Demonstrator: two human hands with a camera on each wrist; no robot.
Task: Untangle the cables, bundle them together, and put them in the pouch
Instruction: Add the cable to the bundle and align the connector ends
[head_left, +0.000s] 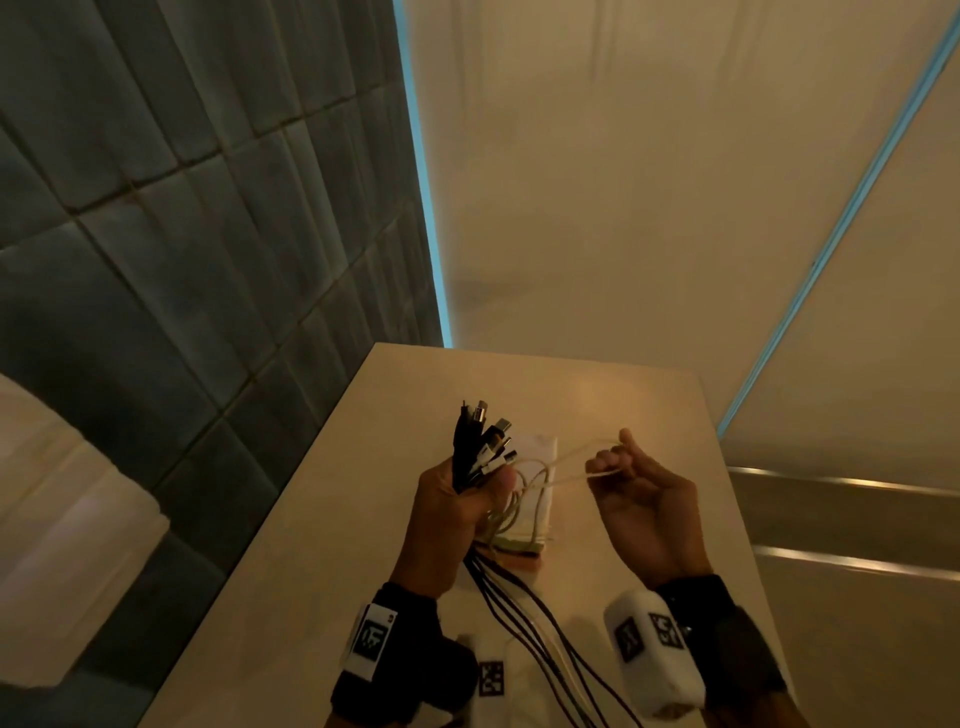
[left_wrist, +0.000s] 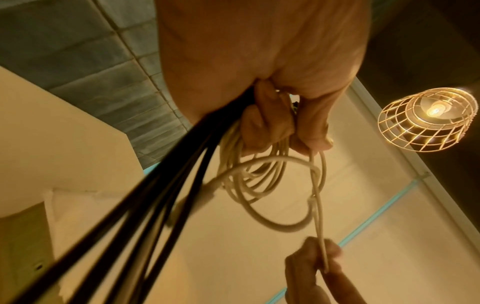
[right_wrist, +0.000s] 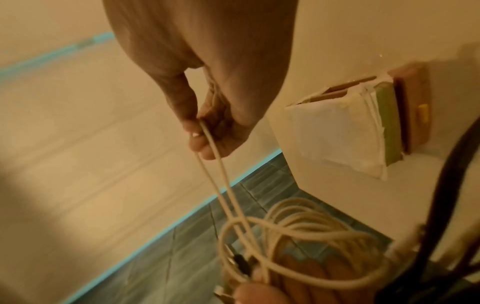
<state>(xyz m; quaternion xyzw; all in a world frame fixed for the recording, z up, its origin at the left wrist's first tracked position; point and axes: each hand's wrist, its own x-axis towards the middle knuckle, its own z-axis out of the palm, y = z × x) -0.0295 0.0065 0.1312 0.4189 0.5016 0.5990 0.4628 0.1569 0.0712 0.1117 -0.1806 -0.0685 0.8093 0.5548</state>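
My left hand (head_left: 462, 499) grips a bundle of black cables (head_left: 470, 447) upright above the table, their plugs fanned out at the top and their tails (head_left: 524, 613) hanging toward me. Loops of white cable (head_left: 524, 499) hang from the same fist, also seen in the left wrist view (left_wrist: 259, 181). My right hand (head_left: 623, 483) pinches a doubled strand of the white cable (right_wrist: 215, 164) and holds it out to the right of the bundle. The white pouch (head_left: 540, 493) lies flat on the table under my hands, seen too in the right wrist view (right_wrist: 335, 131).
The beige table (head_left: 623, 410) is narrow, with grey tiled floor (head_left: 156, 208) off its left edge. A brown and green flat item (right_wrist: 389, 119) lies beneath the pouch. A wire-cage lamp (left_wrist: 426, 119) hangs overhead.
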